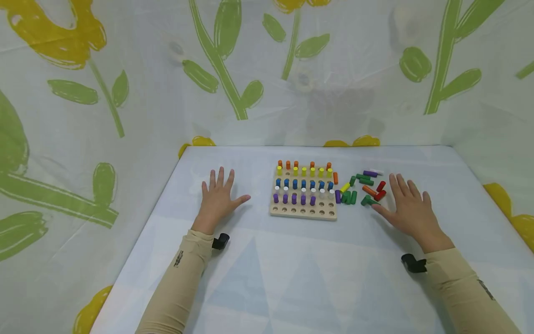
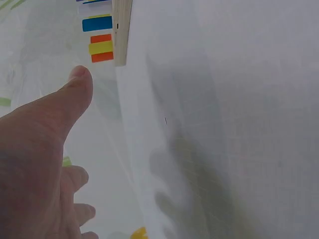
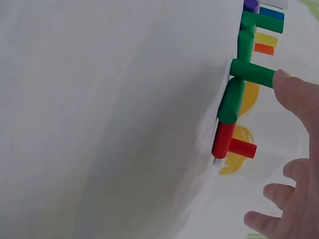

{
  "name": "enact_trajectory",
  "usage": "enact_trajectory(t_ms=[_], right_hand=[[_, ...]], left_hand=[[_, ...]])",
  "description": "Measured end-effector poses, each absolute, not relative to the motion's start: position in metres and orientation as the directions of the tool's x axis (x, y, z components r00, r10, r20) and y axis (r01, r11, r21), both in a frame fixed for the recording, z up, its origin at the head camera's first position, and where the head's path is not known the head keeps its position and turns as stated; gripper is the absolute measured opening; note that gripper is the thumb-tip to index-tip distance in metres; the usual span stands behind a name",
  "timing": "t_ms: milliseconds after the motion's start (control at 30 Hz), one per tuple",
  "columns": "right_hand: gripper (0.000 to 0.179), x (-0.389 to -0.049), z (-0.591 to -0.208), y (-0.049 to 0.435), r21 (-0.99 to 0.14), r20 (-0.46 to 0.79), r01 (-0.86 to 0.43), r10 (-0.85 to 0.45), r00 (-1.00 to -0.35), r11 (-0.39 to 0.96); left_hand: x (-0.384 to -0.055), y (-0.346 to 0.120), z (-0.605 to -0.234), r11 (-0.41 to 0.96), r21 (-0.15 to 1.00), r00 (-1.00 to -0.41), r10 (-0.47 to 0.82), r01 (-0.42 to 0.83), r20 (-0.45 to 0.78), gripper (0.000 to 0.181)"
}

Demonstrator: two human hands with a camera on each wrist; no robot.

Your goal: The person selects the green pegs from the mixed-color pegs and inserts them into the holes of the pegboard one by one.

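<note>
The pegboard (image 1: pixel 298 215) looks like smooth wood, the pegs (image 3: pixel 231 102) smooth and matt.

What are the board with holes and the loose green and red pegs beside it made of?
The board looks like wood, perhaps unpainted, with a matte finish: its surface and edge are pale tan. The green pegs and red pegs could be painted wood or plastic: their colour is even and opaque, their finish smooth and faintly satiny, with no grain visible to settle it.

Head view bright, evenly lit; wrist views greyer, dimmer, broad soft-edged shadows across tabletop (image 2: pixel 259 99).
</note>
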State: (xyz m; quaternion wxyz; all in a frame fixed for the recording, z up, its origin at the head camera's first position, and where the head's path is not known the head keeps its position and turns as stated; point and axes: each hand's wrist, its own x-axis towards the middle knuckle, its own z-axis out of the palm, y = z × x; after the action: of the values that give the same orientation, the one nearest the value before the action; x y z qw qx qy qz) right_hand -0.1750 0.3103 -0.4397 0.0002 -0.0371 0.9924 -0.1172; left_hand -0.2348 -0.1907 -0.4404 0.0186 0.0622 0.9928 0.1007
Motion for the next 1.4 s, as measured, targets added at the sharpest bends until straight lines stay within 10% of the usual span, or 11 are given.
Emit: enact_trajectory(t_ms=[1400], right_hand=[[0.066, -0.175, -0.441, 0.306, -0.358, -0.011, -0.075, -0.084, -0.996, 0.931]], left_hand=[[-0.236, -0.174, -0.44, 0.829, 0.507, -0.946, 0.316, 0.237, -0.076, 0.104]])
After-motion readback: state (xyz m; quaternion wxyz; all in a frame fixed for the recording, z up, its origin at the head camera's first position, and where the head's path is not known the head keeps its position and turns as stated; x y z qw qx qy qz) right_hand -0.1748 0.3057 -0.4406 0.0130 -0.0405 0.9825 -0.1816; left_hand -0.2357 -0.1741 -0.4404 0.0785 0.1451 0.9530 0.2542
